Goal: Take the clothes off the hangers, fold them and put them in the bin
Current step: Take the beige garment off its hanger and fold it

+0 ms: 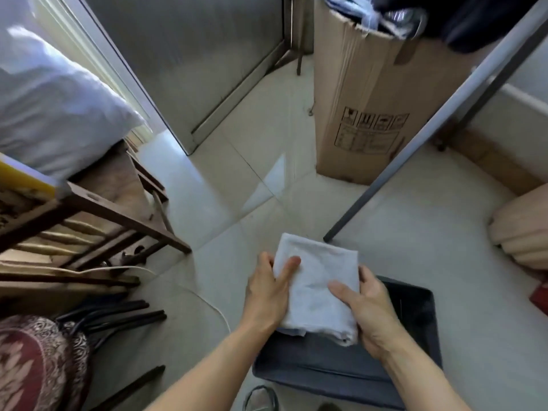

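The folded white garment (pixel 318 280) is held between both hands, a flat rectangle of several layers. The left grip (pixel 268 289) pinches its left edge, thumb laid across the top and the fingers curled round the side. The right grip (pixel 369 304) does the same at the right edge, thumb on top and fingers wrapped behind. Neither is spread wide; each is closed onto the cloth.

The dark bin (pixel 415 307) sits on the tiled floor (pixel 237 173) directly below and just right of the 2 grips, with its opening facing up. Its inside is too dark to tell what lies in it.

By its look the garment is soft, light and limp, with no stiffness of its own. The fold will likely hold only while both sides are supported. A loose layer already shows at the corner nearest the right grip's wrist, so that corner may spill open if 1 side is let go early. Taking it flat at 2 opposite edges, as here, suits it. It is not fragile and hardly slippery.

A tall cardboard box (pixel 364 93) stands well beyond the grips.
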Available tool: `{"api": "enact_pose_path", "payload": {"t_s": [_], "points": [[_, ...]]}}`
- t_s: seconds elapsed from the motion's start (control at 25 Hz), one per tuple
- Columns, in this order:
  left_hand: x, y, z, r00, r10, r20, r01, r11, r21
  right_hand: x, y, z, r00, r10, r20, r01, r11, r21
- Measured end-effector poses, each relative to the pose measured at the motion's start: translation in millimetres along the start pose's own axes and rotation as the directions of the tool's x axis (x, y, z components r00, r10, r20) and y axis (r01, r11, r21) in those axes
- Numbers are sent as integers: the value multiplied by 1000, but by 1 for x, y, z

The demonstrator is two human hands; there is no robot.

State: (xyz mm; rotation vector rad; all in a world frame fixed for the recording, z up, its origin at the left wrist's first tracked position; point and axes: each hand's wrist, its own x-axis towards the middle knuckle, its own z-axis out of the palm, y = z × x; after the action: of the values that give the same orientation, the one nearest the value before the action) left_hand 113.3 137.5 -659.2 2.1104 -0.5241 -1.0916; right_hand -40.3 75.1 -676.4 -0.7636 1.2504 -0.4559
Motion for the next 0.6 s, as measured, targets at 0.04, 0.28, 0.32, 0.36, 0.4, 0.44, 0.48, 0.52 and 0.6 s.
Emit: {"api": "enact_pose_path", "payload": {"t_s": [0.04,0.28,0.32,0.36,0.4,0.44,0.48,0.52,0.6], "points": [[7,-24,11,999,-33,23,33,999,-5,10,23,-4,999,7,-49,-8,1000,-15],[41,-140,55,941,-151,302,139,989,59,66,124,-28,954,183,-239,-223,963,-150],[46,-158,65,936,-219,277,206,976,74,76,140,-31,942,236,-240,-280,945,-170],[51,-172,74,930,-291,227,279,957,84,84,154,-33,930,283,-234,-331,923,-199],[56,-184,83,923,-346,169,334,938,93,94,167,-33,921,317,-225,-367,900,-236],[61,-194,92,919,-372,128,362,927,97,104,178,-33,916,336,-218,-387,882,-269],[66,-200,98,922,-373,108,362,926,103,114,187,-32,917,337,-213,-389,873,-295],[73,-205,103,928,-356,105,344,931,119,124,195,-31,922,326,-209,-378,874,-306],[90,-211,110,946,-308,101,288,942,170,148,206,-27,936,285,-209,-339,888,-309]]}}
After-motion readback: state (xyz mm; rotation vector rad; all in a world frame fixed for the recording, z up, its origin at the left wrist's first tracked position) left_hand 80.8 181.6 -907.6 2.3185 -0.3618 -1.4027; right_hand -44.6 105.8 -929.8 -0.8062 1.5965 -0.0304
